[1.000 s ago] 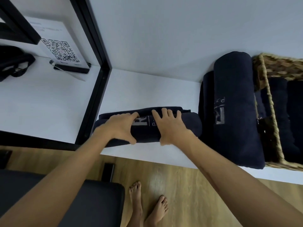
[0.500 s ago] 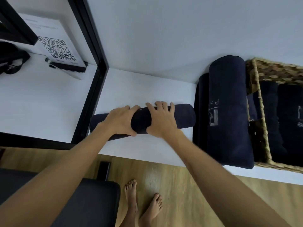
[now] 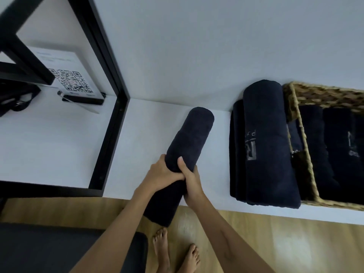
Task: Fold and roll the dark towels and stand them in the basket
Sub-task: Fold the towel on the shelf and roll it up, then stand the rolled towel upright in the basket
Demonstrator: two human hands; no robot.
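Note:
A dark rolled towel (image 3: 189,140) is lifted off the white shelf (image 3: 149,127), tilted with its far end up and to the right. My left hand (image 3: 161,172) grips its middle from the left. My right hand (image 3: 191,180) grips it from the right, thumb on top. To the right lies a stack of folded dark towels (image 3: 266,142) with a grey logo. A wicker basket (image 3: 303,134) at the far right holds several dark rolled towels (image 3: 334,150).
A black frame (image 3: 112,123) divides the shelf. Left of it stands a QR code sign (image 3: 72,79), with black straps (image 3: 15,99) at the far left. A dark seat (image 3: 49,251) is lower left. My bare feet stand on the wooden floor (image 3: 275,243).
The roll lay crosswise on the shelf under both flat hands. Now both hands grip it and have lifted and turned it lengthwise, its near end over the shelf edge.

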